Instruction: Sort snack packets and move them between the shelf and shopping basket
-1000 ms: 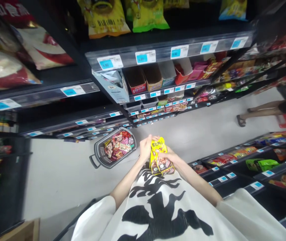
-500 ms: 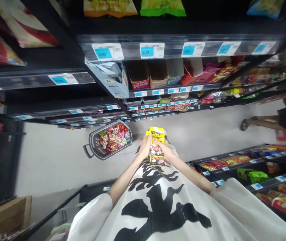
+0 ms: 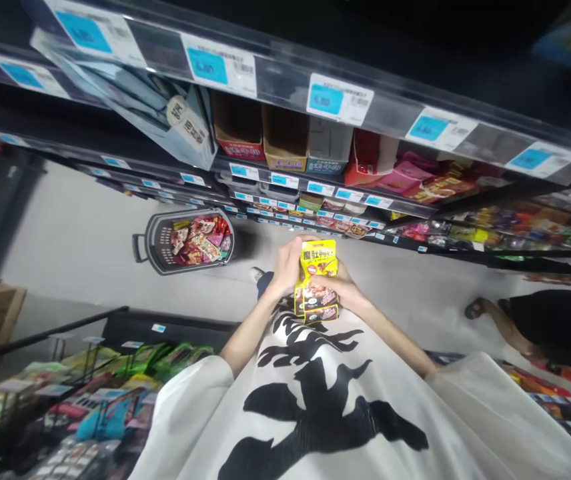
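Note:
In front of my chest I hold yellow-and-brown snack packets [image 3: 321, 255], at least two of them overlapping. My left hand [image 3: 286, 267] is closed along their left edge, with part of its fingers hidden behind them. My right hand [image 3: 343, 288] grips from the right, its thumb lying across the front one. On the floor to the left stands a grey shopping basket [image 3: 151, 243] with several colourful snack packets [image 3: 203, 239] in it.
Dark shelves [image 3: 285, 57] with price tags and open cardboard boxes [image 3: 285, 137] run across the front. Packaged goods [image 3: 115, 393] lie on a display at lower left. Another person [image 3: 540, 327] is on the right, in the grey aisle [image 3: 400, 280].
My view has turned and come closer to the shelves. The packets now show fanned apart in my hands. The basket appears further left, and the other person is nearer.

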Available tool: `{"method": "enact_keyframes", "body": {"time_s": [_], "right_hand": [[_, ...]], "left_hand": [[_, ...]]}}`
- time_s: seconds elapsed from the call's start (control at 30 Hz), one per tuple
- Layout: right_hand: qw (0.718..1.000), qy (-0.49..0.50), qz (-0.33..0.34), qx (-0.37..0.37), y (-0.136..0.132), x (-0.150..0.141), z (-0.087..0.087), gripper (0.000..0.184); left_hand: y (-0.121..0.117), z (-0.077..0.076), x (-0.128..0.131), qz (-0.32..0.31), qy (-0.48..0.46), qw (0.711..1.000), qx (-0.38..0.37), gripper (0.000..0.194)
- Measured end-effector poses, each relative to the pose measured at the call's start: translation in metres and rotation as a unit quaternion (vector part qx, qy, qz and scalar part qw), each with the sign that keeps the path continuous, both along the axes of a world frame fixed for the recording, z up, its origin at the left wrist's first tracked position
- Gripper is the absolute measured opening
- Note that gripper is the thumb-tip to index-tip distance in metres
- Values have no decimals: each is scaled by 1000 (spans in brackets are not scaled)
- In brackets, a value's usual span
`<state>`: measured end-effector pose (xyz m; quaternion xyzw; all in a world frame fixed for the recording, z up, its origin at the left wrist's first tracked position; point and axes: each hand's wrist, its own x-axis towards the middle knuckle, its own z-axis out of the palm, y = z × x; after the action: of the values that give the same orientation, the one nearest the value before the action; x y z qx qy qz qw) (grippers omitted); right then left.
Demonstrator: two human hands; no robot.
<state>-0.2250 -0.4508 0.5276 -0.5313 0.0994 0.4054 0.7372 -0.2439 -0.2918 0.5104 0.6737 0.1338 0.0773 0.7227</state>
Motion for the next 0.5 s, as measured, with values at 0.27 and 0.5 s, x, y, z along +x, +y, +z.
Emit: {"method": "enact_keyframes", "body": {"time_s": [0.27,0.5], "right_hand": [[999,1,45,0,-52,8,-1,70],[991,85,97,34,-64,30,-10,72]], "left_hand": [[-51,21,-3,72,-15,992,102,58],[-65,15,13,31,-33,991,126,32]]}}
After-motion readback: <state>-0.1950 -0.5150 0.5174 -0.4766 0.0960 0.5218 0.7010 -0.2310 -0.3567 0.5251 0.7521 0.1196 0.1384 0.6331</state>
